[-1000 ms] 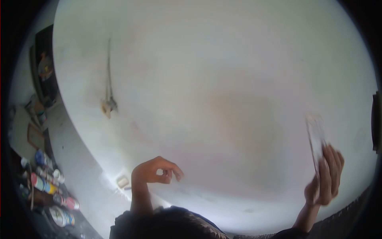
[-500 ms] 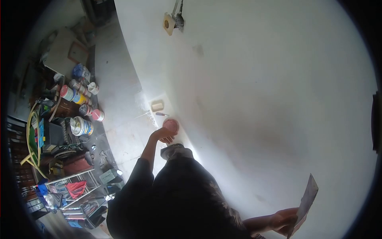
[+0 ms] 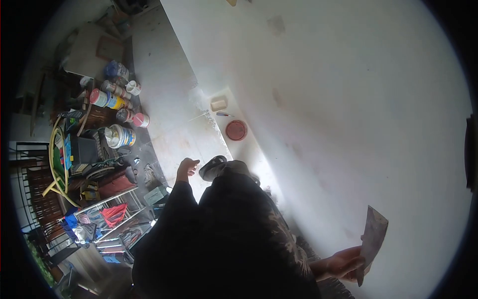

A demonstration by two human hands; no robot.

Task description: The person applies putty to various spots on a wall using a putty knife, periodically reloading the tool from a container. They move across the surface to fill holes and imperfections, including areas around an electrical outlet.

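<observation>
My right hand [image 3: 343,263] is closed around a thin flat grey rectangular sheet [image 3: 374,234], held beside the white wall [image 3: 338,149]. Its exact kind does not show. My left hand [image 3: 188,167] hangs over the pale floor, away from the wall, loosely open with nothing visible in it. Beyond my foot, a round reddish-brown container [image 3: 236,130] stands on a white strip at the wall's base. Near it lie a small tool with a bluish handle [image 3: 225,114] and a beige rectangular block or dish [image 3: 218,103].
Across the pale floor [image 3: 164,89] stand several paint buckets [image 3: 119,136]. Past them are a yellow-and-green curved frame [image 3: 59,162], a dark box [image 3: 84,151] and a metal rack [image 3: 128,212] draped with cloths. Dark smudges mark the wall. My shoe [image 3: 212,168] rests near the white strip.
My left hand has moved away from the round container, down and left in view. My right hand still holds the sheet, now turned somewhat. The view has shifted, bringing the floor items up and right.
</observation>
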